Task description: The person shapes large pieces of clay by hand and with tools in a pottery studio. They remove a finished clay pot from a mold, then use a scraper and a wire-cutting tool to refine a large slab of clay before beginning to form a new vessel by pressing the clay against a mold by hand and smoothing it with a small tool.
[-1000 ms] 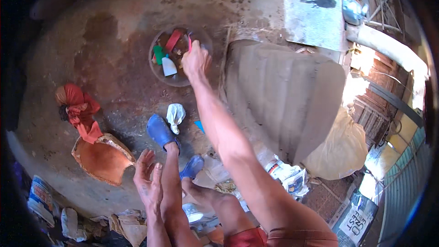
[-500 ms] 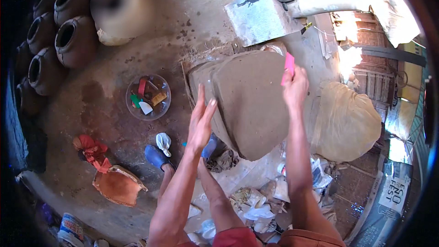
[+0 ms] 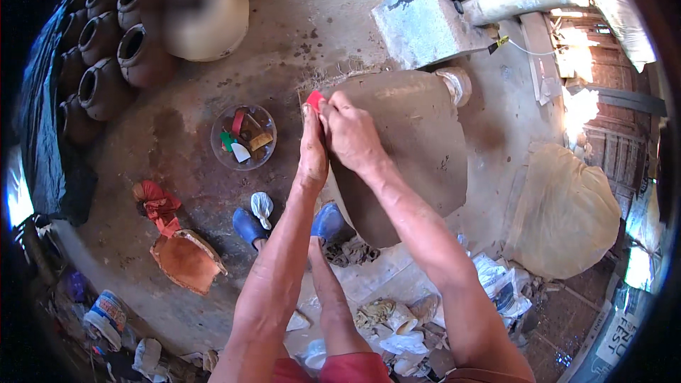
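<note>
A large mass of grey-brown clay (image 3: 418, 149) with a broad, smooth top lies in front of me. At its left edge, my right hand (image 3: 352, 133) is closed around a small flat pinkish-red scraper (image 3: 315, 98). Most of the scraper is hidden by the fingers. Directly beside it is my left hand (image 3: 312, 152), its fingers stretched out along the clay's left side and its fingertips close to the scraper. Whether the left fingertips touch the scraper, I cannot tell.
On the floor to the left stands a clear bowl (image 3: 246, 164) of small coloured tools. Several clay pots (image 3: 99, 89) line the far left. A pale block (image 3: 425, 25) stands beyond the clay, and a cloth-like covered mound (image 3: 567, 213) sits at right. Crumpled plastic (image 3: 404, 342) lies near my legs.
My right hand has carried the scraper from the clay's right edge across to its left edge, beside my left hand. The whole view has shifted a little.
</note>
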The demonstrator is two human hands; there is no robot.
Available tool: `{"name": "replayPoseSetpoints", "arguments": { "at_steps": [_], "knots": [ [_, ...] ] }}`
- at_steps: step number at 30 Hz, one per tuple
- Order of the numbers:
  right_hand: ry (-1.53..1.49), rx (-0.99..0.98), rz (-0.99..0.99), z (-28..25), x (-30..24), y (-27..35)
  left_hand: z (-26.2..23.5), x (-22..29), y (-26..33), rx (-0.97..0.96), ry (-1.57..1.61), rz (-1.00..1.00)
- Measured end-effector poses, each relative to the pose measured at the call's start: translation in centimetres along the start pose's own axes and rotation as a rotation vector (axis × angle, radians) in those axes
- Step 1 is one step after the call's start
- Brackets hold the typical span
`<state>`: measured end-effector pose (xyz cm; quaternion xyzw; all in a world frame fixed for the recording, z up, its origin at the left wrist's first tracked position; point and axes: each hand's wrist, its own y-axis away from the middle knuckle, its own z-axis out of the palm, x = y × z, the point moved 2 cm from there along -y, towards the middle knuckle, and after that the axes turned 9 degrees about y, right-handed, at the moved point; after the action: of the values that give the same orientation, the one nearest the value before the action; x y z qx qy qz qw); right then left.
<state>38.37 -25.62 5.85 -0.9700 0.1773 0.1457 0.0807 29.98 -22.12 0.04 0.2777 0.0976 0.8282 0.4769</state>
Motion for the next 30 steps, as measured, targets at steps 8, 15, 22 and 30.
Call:
{"name": "replayPoseSetpoints", "arguments": {
  "at_steps": [8,15,22,30],
  "knots": [
    [0.089,-0.089,-0.338,-2.7,5.7,-3.9,-0.8,-1.4,2.8,0.174,0.055,0.232],
    [-0.022,-0.222,-0.436,-4.9,3.1,13.9,-4.4,-9.4,17.9,0.499,0.222,0.077],
    [-0.024,-0.559,-0.412,-9.9,3.7,24.5,-0.5,-18.1,24.5,0.687,0.688,-0.263],
    [0.152,0.101,-0.313,-5.9,8.9,-1.7,3.0,-20.0,22.5,0.486,0.789,-0.269]
  ]
}}
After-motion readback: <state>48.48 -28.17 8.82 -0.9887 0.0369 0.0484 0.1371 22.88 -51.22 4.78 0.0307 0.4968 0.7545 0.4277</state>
